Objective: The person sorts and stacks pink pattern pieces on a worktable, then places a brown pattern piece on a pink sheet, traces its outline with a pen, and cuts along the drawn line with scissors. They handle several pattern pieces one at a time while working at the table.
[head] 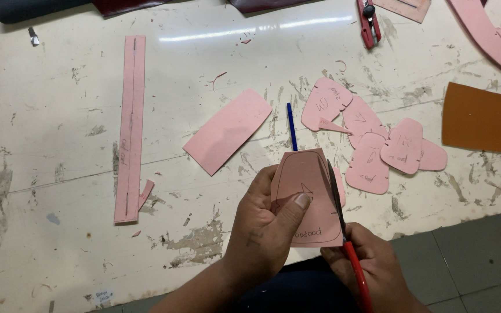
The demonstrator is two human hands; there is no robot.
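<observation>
Scissors (343, 232) with red handles in the right hand (372, 266), blades running up along the right edge of a pink sheet piece (308, 197). Left hand (268, 226) has its grip clenched on that piece, thumb pressed across its face, fingers behind; piece held up off the surface (59, 243), above its near edge, roughly mid-width. Right-hand grip closed around the scissor handles; blades look nearly together, though how far apart I cannot tell.

A curved outline is drawn in pen on the held piece. Excess pink shows outside the line at top and left, so by my reading the cutting of this one is partway: right side being trimmed, the rest of the outline not yet followed.

Done, judging by what lies about: a cluster of cut pink shapes (372, 145), rounded, overlapping one another, toward the right side of the surface, some with handwriting on them. Small trimmings scattered near them.

Left over as stock or waste: a pink rectangular offcut (227, 139) near the middle, a long pink strip (131, 127) toward the left. Blue pen (291, 126) lies just beyond the held piece. An orange-brown sheet (485, 119) at the right edge, untouched as far as seen. Red cutter (368, 23) at the far edge.
</observation>
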